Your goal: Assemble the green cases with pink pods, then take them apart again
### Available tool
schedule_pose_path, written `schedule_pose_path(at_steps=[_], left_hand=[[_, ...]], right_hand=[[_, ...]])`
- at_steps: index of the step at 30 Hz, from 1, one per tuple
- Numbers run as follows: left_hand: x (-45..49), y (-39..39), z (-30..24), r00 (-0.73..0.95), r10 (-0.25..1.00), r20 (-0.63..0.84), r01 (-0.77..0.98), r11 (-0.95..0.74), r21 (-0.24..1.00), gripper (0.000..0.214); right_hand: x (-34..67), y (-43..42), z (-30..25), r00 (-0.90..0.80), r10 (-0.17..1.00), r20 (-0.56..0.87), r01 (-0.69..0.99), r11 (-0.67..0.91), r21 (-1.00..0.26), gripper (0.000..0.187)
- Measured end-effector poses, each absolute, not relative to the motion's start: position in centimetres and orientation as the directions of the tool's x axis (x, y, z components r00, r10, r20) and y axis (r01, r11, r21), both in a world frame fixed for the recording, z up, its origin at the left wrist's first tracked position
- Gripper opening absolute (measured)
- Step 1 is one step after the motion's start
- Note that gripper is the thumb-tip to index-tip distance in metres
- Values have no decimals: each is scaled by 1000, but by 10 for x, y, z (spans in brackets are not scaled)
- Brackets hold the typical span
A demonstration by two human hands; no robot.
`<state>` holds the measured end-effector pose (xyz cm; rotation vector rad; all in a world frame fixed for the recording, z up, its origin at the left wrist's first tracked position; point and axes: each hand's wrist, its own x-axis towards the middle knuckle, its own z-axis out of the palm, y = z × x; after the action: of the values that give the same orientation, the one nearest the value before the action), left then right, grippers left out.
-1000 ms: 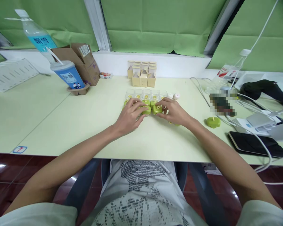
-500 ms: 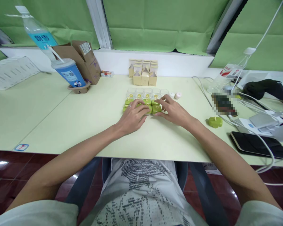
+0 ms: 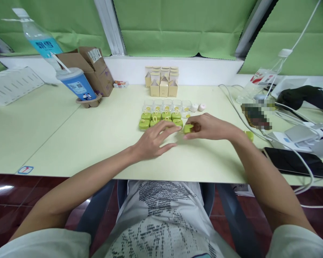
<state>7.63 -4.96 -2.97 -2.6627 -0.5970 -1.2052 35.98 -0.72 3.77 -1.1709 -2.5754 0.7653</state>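
Several small green cases (image 3: 156,118) lie in two rows on the pale table (image 3: 97,143), behind them a row of clear cases (image 3: 165,105). My right hand (image 3: 208,127) pinches one green case (image 3: 188,128) just right of the rows. My left hand (image 3: 153,139) hovers in front of the rows, fingers spread, holding nothing. Another green case (image 3: 249,135) peeks out behind my right wrist.
Small tan boxes (image 3: 163,83) stand at the back by the wall. A blue cup (image 3: 78,85), a water bottle (image 3: 39,39) and a cardboard box (image 3: 93,68) are at the left. Cables, a phone (image 3: 293,163) and another bottle (image 3: 263,77) crowd the right.
My left hand has drawn back from the green cases and opened. My right hand has shifted right and now grips a single green case.
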Motion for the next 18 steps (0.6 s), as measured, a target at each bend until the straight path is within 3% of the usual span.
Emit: schedule_pose_path(at_steps=[2,4,6,8,10,11,13,15,18], left_hand=[[80,-54,-31,612,280,740,389,-921,27,64],[83,-55,-31,588,296,753,384,-921,63,59],[82,-54,-31,533,331,779,392,-912,120,54],[80,-49,-30,477,355,804,396,-904,164,55],[76,-42,-30,440,367,820,393,-899,191,55],[74,-39,-30,423,372,826,393,-897,203,54],[73,-35,-31,393,396,830,404,-885,232,53],[72,-34,-32,372,411,832,410,-877,250,52],[73,-34,-33,362,413,836,380,-884,273,49]], right_hand=[[341,-17,35,-687,727,15,530,514,-675,62],[332,-21,36,-719,695,-8,438,444,-782,62],[338,-13,35,-679,733,32,409,414,-813,59],[357,8,30,-482,853,199,481,447,-754,52],[383,37,17,-173,870,461,683,444,-581,41],[396,51,7,-100,837,538,773,406,-488,41],[417,75,-15,-154,829,538,846,392,-362,48],[428,93,-38,-207,845,494,837,414,-358,46],[429,110,-62,-81,844,530,770,391,-505,33]])
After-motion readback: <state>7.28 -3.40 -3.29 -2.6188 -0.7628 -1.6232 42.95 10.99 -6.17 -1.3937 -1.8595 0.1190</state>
